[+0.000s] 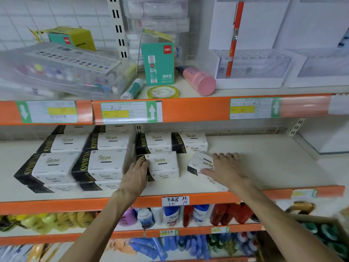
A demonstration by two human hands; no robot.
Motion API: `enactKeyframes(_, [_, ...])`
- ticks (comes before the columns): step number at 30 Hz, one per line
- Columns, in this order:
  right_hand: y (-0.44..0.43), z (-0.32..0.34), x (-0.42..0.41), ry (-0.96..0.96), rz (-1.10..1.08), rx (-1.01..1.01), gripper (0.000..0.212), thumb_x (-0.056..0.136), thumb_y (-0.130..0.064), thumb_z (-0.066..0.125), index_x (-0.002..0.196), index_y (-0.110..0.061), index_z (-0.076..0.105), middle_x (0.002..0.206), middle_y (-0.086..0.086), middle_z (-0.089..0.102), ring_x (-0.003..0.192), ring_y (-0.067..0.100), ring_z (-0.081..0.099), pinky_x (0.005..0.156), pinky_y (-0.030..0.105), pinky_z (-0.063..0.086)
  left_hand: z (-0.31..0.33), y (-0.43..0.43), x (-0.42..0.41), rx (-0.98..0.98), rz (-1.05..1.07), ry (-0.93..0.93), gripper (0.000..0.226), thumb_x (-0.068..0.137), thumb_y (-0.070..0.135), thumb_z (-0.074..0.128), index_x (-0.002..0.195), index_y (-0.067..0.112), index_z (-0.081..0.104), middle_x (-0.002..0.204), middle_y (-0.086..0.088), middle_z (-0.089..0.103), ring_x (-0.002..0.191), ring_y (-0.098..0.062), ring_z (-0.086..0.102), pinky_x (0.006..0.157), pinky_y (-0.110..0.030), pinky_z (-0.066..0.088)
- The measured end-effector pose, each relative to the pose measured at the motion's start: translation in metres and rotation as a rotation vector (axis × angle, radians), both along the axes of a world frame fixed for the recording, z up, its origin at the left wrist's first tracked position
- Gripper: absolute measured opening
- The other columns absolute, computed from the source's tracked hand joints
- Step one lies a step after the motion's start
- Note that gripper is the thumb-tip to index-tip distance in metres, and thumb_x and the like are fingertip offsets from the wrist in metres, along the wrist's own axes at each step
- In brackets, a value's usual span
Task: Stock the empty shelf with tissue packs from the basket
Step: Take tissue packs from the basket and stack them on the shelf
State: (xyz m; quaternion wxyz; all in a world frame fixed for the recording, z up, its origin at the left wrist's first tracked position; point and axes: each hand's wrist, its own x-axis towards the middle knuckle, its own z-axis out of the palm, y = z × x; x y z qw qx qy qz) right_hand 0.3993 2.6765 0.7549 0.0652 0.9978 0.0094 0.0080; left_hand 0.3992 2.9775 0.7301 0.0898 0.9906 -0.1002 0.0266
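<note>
The left hand point(137, 172) gripped the dark end of a tissue pack point(163, 165) standing on the shelf point(264, 157). The right hand point(225, 167) lay open and flat on a tilted pack point(200, 163) just beside it, pressing rather than gripping. That tilted pack looked likely to slide or tip toward the shelf's front edge if the palm lifted before it sat square, and a nudge could knock the neighbouring stacked packs point(79, 159) askew. The basket was out of view. Motion blur smeared the right pack's print, and whether another pack lay beneath it could not be told.
</note>
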Motion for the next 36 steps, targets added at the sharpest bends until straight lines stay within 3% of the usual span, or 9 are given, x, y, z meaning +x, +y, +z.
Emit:
enactKeyframes(4, [-0.012,-0.001,0.001,0.129,-0.062,0.280,0.079,0.078,-0.065,0.058,0.140,-0.023,0.034,0.138,0.006,0.040,0.123,0.029,0.039,0.091,0.041,0.043,0.001,0.001,0.003,0.013,-0.007,0.012,0.046,0.093,0.012,0.049,0.138,0.015,0.040,0.138,-0.003,0.042,0.123,-0.025,0.045,0.104,-0.032,0.039])
enactKeyframes(9, [-0.003,-0.003,0.001,0.116,-0.151,0.012,0.072,0.084,-0.067,0.046,0.131,-0.013,0.039,0.126,0.013,0.050,0.111,0.032,0.050,0.090,0.040,0.038,0.000,0.004,0.007,0.030,-0.014,0.016,0.052,0.091,0.006,0.054,0.139,0.017,0.038,0.138,-0.001,0.041,0.122,-0.023,0.046,0.104,-0.030,0.040])
enactKeyframes(12, [-0.004,-0.010,0.010,0.159,-0.302,0.023,0.077,0.086,-0.069,0.040,0.132,-0.007,0.039,0.126,0.019,0.050,0.112,0.034,0.050,0.095,0.043,0.035,0.000,0.005,0.006,0.015,-0.018,0.020,0.055,0.090,0.000,0.052,0.140,0.015,0.038,0.139,-0.002,0.040,0.123,-0.024,0.046,0.103,-0.031,0.041])
enactKeyframes(16, [-0.018,-0.005,0.004,0.104,-0.479,0.130,0.079,0.092,-0.063,0.034,0.137,0.003,0.032,0.103,0.013,0.063,0.088,0.027,0.062,0.065,0.031,0.040,0.001,0.001,0.005,-0.007,-0.015,0.006,0.056,0.087,-0.007,0.046,0.139,0.013,0.038,0.138,-0.003,0.040,0.124,-0.024,0.045,0.104,-0.031,0.042])
enactKeyframes(22, [-0.014,-0.005,0.007,0.229,-0.359,0.584,0.052,0.097,-0.045,0.045,0.123,-0.001,0.038,0.089,0.004,0.066,0.054,0.015,0.068,0.049,0.026,0.050,0.000,-0.002,0.006,-0.022,0.027,-0.015,0.055,0.087,-0.009,0.044,0.137,0.012,0.038,0.136,-0.003,0.041,0.126,-0.023,0.044,0.100,-0.030,0.045])
enactKeyframes(26, [-0.007,0.006,0.006,0.082,-0.187,0.313,0.065,0.080,-0.064,0.060,0.118,-0.012,0.052,0.114,0.006,0.062,0.095,0.023,0.060,0.069,0.030,0.044,-0.001,-0.006,0.006,-0.032,0.067,-0.025,0.056,0.087,-0.008,0.046,0.139,0.011,0.038,0.141,-0.003,0.040,0.133,-0.023,0.038,0.104,-0.031,0.044])
enactKeyframes(28, [-0.014,0.008,0.008,0.057,-0.099,0.283,0.087,0.070,-0.068,0.068,0.137,-0.023,0.038,0.135,0.008,0.040,0.123,0.030,0.037,0.095,0.039,0.037,-0.002,-0.004,0.007,-0.046,0.061,-0.036,0.056,0.087,-0.008,0.046,0.138,0.011,0.039,0.142,-0.003,0.040,0.134,-0.023,0.037,0.105,-0.031,0.043])
enactKeyframes(30, [-0.016,0.004,0.010,0.158,-0.044,0.383,0.095,0.069,-0.063,0.072,0.146,-0.035,0.024,0.147,0.005,0.020,0.135,0.032,0.019,0.107,0.046,0.028,-0.002,-0.003,0.006,-0.064,0.052,-0.046,0.054,0.087,-0.008,0.045,0.137,0.011,0.040,0.141,-0.003,0.041,0.134,-0.022,0.037,0.105,-0.030,0.043])
enactKeyframes(36, [0.002,-0.031,0.017,0.063,-0.090,0.669,0.063,0.083,-0.045,0.068,0.138,-0.030,0.042,0.141,0.003,0.036,0.125,0.025,0.045,0.093,0.038,0.045,-0.003,-0.002,0.010,-0.100,0.056,-0.044,0.054,0.086,-0.009,0.045,0.136,0.011,0.041,0.141,-0.003,0.041,0.135,-0.022,0.036,0.107,-0.030,0.041])
